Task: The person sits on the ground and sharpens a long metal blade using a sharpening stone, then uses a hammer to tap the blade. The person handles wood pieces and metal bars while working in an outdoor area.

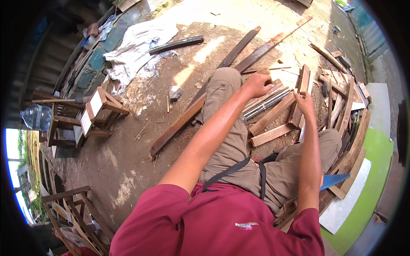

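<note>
My left hand is closed beyond my left knee, above several brown wood pieces. Its fingers curl, and whatever they hold is hidden. To the right, my right hand is also closed, with fingertips pinched together; I cannot make out anything between them. Between and below the hands lies a bundle of narrow silvery metal strips, alongside a brown wood board. A shorter wood block rests nearer to me on the ground. Beside my right hand, an upright-looking wood length leans among the other pieces.
Long dark wood beams stretch over the dirt floor to the left. A scrap-wood pile and a blue saw-like blade are at right. Small wooden frames, a clear water jug and a white cloth lie left.
</note>
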`<state>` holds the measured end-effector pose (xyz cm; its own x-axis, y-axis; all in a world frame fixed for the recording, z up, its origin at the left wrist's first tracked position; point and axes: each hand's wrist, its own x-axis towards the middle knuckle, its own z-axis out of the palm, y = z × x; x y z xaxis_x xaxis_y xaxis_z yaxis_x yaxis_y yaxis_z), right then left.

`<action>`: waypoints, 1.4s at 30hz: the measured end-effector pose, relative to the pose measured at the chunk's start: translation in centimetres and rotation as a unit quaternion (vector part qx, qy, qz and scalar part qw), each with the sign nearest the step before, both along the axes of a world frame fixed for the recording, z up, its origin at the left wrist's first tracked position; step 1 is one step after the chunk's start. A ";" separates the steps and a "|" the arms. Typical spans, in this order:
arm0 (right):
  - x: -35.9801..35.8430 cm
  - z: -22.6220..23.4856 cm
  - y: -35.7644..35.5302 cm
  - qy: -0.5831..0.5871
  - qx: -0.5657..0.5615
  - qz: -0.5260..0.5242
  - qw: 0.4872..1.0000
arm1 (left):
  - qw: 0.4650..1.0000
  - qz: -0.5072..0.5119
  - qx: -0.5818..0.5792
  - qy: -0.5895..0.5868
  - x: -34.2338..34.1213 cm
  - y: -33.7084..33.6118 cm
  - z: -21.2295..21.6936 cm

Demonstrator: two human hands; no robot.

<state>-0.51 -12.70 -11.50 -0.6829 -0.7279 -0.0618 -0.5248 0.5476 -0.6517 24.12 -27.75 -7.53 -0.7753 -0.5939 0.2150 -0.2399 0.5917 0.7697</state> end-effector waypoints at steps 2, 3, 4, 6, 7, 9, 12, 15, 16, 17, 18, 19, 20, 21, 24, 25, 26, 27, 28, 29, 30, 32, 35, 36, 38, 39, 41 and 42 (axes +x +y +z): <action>1.8 3.3 0.2 -0.068 -0.009 0.021 0.997 | 0.997 0.014 -0.007 0.074 -0.7 0.9 1.2; 2.9 5.2 0.4 -0.098 -0.009 0.052 0.994 | 0.995 0.026 0.001 0.093 -1.0 1.5 1.7; 3.8 7.4 0.7 -0.140 0.003 0.058 0.988 | 0.993 0.032 0.011 0.112 -1.2 2.1 2.2; 5.6 11.7 1.4 -0.187 0.020 0.068 0.980 | 0.987 0.067 0.047 0.138 -1.5 3.3 2.9; 6.3 13.8 1.6 -0.170 0.002 0.094 0.981 | 0.983 0.072 0.060 0.161 -1.9 4.0 3.2; 6.7 17.6 2.2 -0.144 -0.044 0.110 0.982 | 0.965 0.085 0.121 0.216 -2.2 5.1 3.4; 5.5 20.8 4.3 -0.150 -0.167 0.138 0.965 | 0.969 0.056 0.135 0.198 -2.8 5.8 3.6; 3.9 19.7 5.3 -0.169 -0.273 0.094 0.942 | 0.966 0.022 0.138 0.219 -2.7 6.1 4.4; 3.7 18.5 5.4 -0.182 -0.249 0.024 0.951 | 0.962 0.026 0.144 0.231 -2.2 5.9 4.7; 3.8 17.1 5.8 -0.196 -0.235 -0.011 0.952 | 0.936 0.052 0.165 0.306 -1.3 5.7 4.9; 4.0 15.6 5.7 -0.207 -0.221 -0.041 0.952 | 0.907 0.082 0.188 0.368 -0.4 5.4 4.9; 4.9 13.8 5.7 -0.240 -0.261 -0.074 0.932 | 0.870 0.105 0.200 0.439 0.6 4.9 4.8; 5.9 12.5 5.7 -0.271 -0.277 -0.157 0.908 | 0.854 0.145 0.207 0.455 2.4 4.4 4.2; 6.9 11.6 5.5 -0.288 -0.334 -0.117 0.890 | 0.843 0.198 0.224 0.448 4.6 3.9 3.1; 11.5 10.7 4.4 -0.370 -0.402 -0.009 0.838 | 0.825 0.304 0.238 0.413 11.3 2.8 -2.7; 13.6 10.6 3.6 -0.396 -0.401 0.070 0.823 | 0.819 0.361 0.262 0.362 13.4 2.8 -5.3; 15.9 10.4 2.8 -0.400 -0.367 0.125 0.830 | 0.809 0.407 0.277 0.322 15.5 2.9 -8.2; 18.1 10.1 1.8 -0.391 -0.325 0.179 0.842 | 0.791 0.447 0.296 0.295 17.6 3.3 -11.3; 20.3 9.4 0.7 -0.400 -0.273 0.201 0.852 | 0.767 0.487 0.323 0.264 19.3 3.8 -14.3; 22.4 8.4 -0.4 -0.418 -0.258 0.274 0.827 | 0.739 0.535 0.337 0.232 20.5 4.6 -17.4; 24.1 7.2 -1.3 -0.442 -0.197 0.264 0.834 | 0.701 0.581 0.369 0.188 21.7 5.4 -20.3; 25.5 5.2 -1.6 -0.466 -0.043 0.210 0.858 | 0.602 0.588 0.531 0.103 24.2 7.0 -25.1; 25.0 2.9 0.1 -0.321 0.004 0.211 0.923 | 0.499 0.599 0.625 0.028 24.5 8.4 -30.5; 24.1 2.5 0.9 -0.369 -0.027 0.211 0.905 | 0.520 0.592 0.615 -0.029 23.9 8.7 -31.8; 21.8 2.3 2.3 -0.463 -0.045 0.185 0.866 | 0.529 0.566 0.631 -0.045 22.5 8.4 -33.6; 20.9 2.4 2.6 -0.448 -0.042 0.146 0.881 | 0.512 0.557 0.654 -0.030 21.5 8.1 -34.2; 19.8 2.6 2.7 -0.534 -0.090 0.014 0.840 | 0.482 0.535 0.693 0.002 20.2 7.0 -34.7; 19.5 2.7 2.5 -0.574 -0.123 -0.037 0.808 | 0.470 0.494 0.730 0.044 20.0 6.6 -34.6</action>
<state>18.97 -10.15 -8.78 -0.3208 -0.7740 -0.5459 0.5329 0.3290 -0.7796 44.09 -21.13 -42.17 0.0065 -0.2188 -0.9757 0.2288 -0.9496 0.2144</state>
